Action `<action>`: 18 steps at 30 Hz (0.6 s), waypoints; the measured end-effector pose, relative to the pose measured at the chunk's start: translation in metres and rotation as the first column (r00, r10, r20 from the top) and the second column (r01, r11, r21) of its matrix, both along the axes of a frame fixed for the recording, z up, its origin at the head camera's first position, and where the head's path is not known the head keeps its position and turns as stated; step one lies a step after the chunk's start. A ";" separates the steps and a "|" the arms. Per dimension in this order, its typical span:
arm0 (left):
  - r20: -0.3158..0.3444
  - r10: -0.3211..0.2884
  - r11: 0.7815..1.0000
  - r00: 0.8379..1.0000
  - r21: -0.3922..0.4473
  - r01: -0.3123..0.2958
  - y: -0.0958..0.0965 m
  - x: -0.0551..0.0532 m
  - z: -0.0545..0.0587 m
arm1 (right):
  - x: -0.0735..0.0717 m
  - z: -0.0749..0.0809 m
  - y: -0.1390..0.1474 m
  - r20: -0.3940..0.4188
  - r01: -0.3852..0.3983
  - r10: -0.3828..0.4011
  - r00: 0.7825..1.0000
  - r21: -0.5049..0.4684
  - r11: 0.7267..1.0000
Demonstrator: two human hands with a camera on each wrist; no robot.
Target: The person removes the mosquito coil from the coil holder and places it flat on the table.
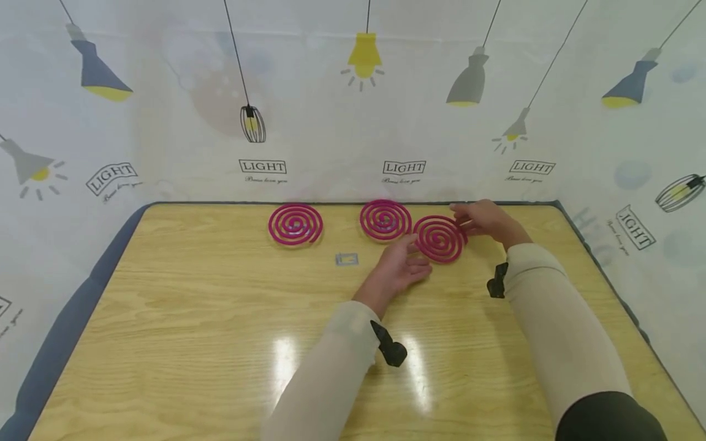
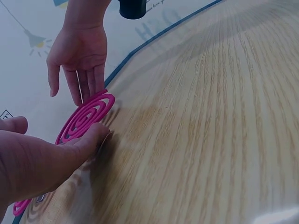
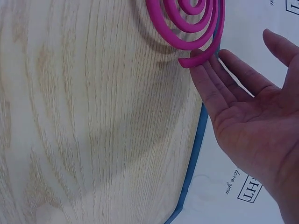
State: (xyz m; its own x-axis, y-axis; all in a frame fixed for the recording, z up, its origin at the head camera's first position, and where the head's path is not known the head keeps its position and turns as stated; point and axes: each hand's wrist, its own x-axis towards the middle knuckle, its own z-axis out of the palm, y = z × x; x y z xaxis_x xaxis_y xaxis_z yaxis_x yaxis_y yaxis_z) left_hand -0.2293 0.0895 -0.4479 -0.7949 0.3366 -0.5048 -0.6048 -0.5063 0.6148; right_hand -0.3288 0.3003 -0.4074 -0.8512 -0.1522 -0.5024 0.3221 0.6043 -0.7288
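A magenta spiral mosquito coil [image 1: 439, 239] is between my two hands near the table's back edge, its shadow showing on the wood. My left hand [image 1: 394, 269] is at the coil's left side, fingertips against the rim and thumb apart, as the left wrist view shows. At the right side, my right hand [image 1: 485, 220] has straight fingers [image 3: 210, 91] touching the coil's outer end, thumb raised away. A second mosquito coil [image 1: 384, 237] lies just left of this one. Farther left sits a third mosquito coil [image 1: 295, 242], with a bit of metal under its centre.
A small flat metal piece [image 1: 347, 259] lies on the wooden table [image 1: 193, 318], in front of the gap between the left and middle coils. A white lamp-printed curtain [image 1: 320, 122] rises right behind the table's dark edge and along both sides.
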 end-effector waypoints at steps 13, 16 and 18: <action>0.048 -0.005 0.997 0.999 0.080 0.001 0.009 -0.007 -0.007 | -0.007 -0.006 0.007 0.007 0.031 -0.031 0.999 0.002 1.000; 0.043 -0.006 0.997 0.999 0.077 0.003 0.010 -0.008 -0.007 | -0.007 -0.007 0.009 0.004 0.039 -0.039 0.999 -0.008 0.999; 0.036 -0.005 0.998 0.999 0.070 0.003 0.011 -0.009 -0.008 | -0.005 -0.007 0.009 -0.005 0.043 -0.043 0.999 -0.017 0.999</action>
